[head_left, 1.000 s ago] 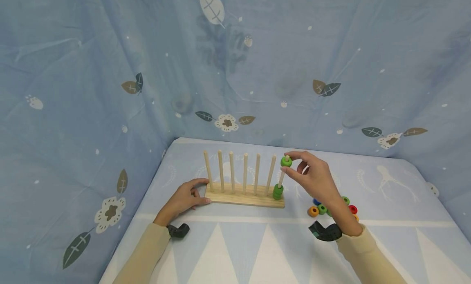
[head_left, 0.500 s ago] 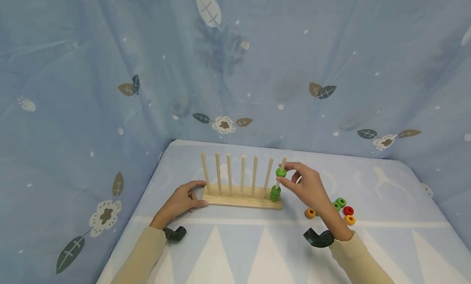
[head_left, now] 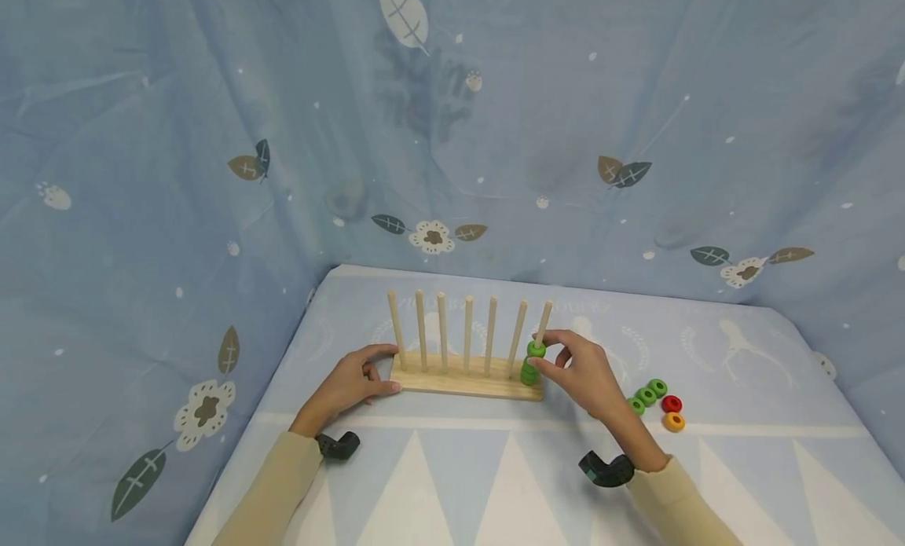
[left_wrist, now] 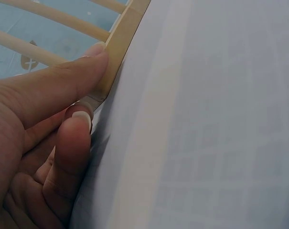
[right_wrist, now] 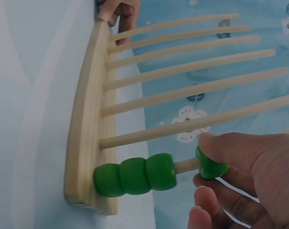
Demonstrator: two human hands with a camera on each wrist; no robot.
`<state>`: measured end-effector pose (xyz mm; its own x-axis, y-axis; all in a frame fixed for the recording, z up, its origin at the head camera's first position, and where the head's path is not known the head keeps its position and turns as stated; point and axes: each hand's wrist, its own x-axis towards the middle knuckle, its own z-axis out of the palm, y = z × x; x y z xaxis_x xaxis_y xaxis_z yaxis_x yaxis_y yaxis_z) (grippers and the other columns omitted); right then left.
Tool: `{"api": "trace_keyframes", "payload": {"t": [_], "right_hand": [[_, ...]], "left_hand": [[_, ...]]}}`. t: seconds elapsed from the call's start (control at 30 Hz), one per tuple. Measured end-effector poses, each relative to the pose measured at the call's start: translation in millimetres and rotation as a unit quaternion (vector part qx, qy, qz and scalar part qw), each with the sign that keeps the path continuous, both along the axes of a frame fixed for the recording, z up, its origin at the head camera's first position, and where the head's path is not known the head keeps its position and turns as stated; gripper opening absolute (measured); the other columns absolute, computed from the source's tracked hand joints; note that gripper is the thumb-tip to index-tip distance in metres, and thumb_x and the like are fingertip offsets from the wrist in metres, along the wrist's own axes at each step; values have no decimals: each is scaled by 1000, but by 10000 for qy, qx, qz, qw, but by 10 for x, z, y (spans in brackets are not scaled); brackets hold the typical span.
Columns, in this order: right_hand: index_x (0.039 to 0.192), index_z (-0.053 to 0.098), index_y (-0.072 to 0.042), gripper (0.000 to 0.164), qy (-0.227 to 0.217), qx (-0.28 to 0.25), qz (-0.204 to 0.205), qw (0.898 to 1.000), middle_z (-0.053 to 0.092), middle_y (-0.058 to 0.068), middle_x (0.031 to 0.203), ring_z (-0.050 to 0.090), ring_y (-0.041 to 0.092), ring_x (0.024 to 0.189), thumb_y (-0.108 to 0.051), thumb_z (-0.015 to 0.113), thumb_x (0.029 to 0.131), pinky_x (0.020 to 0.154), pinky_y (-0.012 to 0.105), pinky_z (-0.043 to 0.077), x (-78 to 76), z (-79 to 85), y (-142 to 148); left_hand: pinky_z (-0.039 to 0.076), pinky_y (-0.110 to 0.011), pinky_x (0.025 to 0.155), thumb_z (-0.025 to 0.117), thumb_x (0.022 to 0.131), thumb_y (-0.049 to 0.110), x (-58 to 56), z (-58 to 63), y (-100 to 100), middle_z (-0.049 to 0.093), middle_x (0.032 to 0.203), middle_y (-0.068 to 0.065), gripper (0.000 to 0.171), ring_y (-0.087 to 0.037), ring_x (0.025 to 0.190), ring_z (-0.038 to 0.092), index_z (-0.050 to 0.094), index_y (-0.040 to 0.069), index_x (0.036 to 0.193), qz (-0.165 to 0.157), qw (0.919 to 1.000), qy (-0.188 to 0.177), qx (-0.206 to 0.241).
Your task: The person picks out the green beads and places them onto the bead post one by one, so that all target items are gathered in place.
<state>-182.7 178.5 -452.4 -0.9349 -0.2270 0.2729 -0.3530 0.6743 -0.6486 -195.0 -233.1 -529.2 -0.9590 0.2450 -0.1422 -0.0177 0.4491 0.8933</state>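
Green bead (right_wrist: 213, 168) around the right-end peg (head_left: 544, 324); board (head_left: 441, 382) gripped at its left end.
Left hand (head_left: 349, 379) grips at the board's left corners, likely to steady it. Right hand (head_left: 581, 371), well apart, pinches the bead, presumably keeping it lined up with the peg. Right wrist view shows bare peg between it and three stacked beads (right_wrist: 134, 176); head view doesn't show that gap clearly.
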Motion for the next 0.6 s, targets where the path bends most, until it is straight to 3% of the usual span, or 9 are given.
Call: {"api": "trace_keyframes", "payload": {"t": [0.6], "right_hand": [[121, 72, -11, 38, -287, -45, -23, 9996, 73, 4, 110, 61, 10, 71, -21, 85, 87, 49, 28, 47, -5, -185, 1]], "left_hand": [[52, -36, 54, 91, 80, 28, 21, 11, 1, 60, 69, -10, 73, -22, 55, 52, 58, 24, 145, -16, 10000, -30, 65]]}}
